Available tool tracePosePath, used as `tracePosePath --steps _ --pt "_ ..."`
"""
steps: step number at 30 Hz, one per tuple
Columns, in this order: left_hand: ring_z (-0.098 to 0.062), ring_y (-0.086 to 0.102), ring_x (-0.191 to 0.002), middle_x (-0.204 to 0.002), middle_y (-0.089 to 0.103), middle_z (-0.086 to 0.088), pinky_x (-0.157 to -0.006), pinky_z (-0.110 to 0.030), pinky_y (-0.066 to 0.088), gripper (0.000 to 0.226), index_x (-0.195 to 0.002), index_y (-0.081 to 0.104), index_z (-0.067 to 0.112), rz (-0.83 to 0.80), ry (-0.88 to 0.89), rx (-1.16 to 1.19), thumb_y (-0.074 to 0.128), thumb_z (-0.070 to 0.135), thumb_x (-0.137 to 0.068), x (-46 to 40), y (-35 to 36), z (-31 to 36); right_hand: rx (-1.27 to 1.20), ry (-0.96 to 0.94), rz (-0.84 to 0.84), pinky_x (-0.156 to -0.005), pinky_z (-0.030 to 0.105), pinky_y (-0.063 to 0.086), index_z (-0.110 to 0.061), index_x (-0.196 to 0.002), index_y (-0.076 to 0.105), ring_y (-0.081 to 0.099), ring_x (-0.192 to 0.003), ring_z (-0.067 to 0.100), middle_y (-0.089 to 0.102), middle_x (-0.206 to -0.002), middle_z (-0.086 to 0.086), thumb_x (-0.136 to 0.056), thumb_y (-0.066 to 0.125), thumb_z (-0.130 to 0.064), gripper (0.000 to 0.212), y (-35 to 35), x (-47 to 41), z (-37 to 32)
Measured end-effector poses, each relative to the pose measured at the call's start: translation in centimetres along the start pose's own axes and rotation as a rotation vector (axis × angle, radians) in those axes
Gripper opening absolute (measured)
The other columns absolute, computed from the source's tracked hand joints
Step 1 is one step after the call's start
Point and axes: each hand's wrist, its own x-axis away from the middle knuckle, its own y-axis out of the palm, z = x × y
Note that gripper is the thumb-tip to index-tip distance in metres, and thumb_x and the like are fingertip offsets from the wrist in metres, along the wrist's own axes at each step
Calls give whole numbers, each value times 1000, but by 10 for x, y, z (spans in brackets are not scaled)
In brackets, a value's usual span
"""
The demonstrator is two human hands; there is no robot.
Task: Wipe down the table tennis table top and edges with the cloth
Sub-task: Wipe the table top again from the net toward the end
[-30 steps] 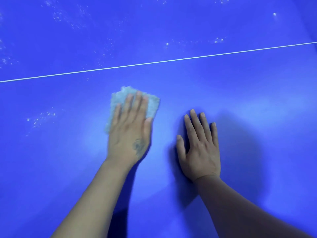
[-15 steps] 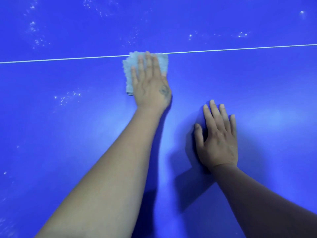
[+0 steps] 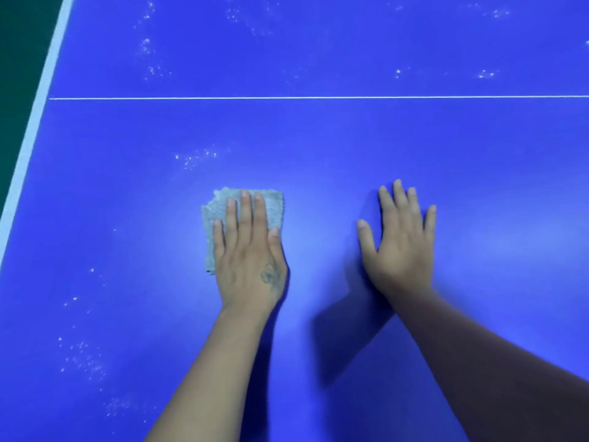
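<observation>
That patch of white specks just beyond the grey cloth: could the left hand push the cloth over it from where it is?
Probably yes. The left hand presses flat on the folded grey cloth, and the patch of white specks lies just ahead and slightly left on the blue table top, with nothing between them.

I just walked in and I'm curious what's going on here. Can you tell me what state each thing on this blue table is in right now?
Left hand: flat, fingers straight, pressing on the cloth.
Cloth: folded pad, lying flat on the table under the left hand.
Right hand: flat on the bare table, fingers spread, holding nothing.
Table tennis table top: blue, white specks in patches, so not yet wiped all over.
White centre line: uncovered.
</observation>
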Motion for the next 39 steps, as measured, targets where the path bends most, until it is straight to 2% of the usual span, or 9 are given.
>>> tracePosePath --steps 6,10,16,20,23,28,32,36,39 --pt "-28 4 -166 -179 10 -7 -133 -54 4 66 -170 15 11 70 -235 2 16 39 -111 -98 -10 -28 28 68 -14 -132 56 13 -21 -164 41 15 -165 24 23 -178 2 -106 39 -60 70 6 3 -8" --pt "-28 -3 -166 -180 2 -7 -133 -54 0 65 -171 9 10 45 -249 15 20 36 -112 -163 -10 -11 31 62 -3 -132 56 14 -22 -163 43 16 -165 26 24 -177 3 -104 41 -59 70 6 1 -11" --pt "-26 2 -166 -179 8 -6 -134 -51 0 67 -171 15 12 30 98 10 19 38 -109 -194 9 74 48 76 -39 -131 59 16 -23 -164 42 14 -166 25 24 -177 2 -103 43 -59 70 5 -2 -12" --pt "-25 11 -165 -178 19 -4 -133 -52 10 62 -169 23 13 43 360 2 23 37 -112 -152 25 107 47 71 -32 -130 60 18 -21 -163 43 16 -166 26 25 -177 3 -103 45 -57 70 5 -2 -12" --pt "-23 10 -166 -178 16 -3 -133 -50 11 62 -170 21 14 3 440 -22 25 36 -113 -110 24 94 58 73 -50 -130 60 17 -22 -164 41 14 -166 25 24 -177 3 -104 44 -56 69 5 -2 -11" --pt "-21 7 -166 -178 15 -1 -134 -50 10 61 -170 22 17 -38 251 -21 28 37 -113 -60 -1 27 40 81 -57 -131 60 15 -22 -164 41 13 -166 25 24 -177 3 -104 44 -55 69 4 -2 -12" --pt "-24 9 -166 -178 16 -5 -133 -52 8 64 -170 21 14 -20 23 -45 20 41 -112 -86 -16 -16 50 90 -70 -132 58 13 -22 -165 39 11 -166 24 21 -178 3 -105 42 -55 68 4 -1 -13" --pt "-30 5 -166 -179 10 -8 -133 -54 5 67 -170 16 11 34 -72 -1 15 41 -110 -150 -10 4 47 85 -58 -131 59 14 -21 -164 41 12 -166 25 23 -177 4 -106 43 -55 68 4 -1 -13" --pt "-29 1 -166 -179 6 -8 -133 -53 -1 65 -171 13 11 24 -19 30 20 38 -113 -189 1 40 44 80 -46 -132 59 13 -21 -164 42 13 -166 26 24 -177 4 -105 43 -55 68 4 0 -14"
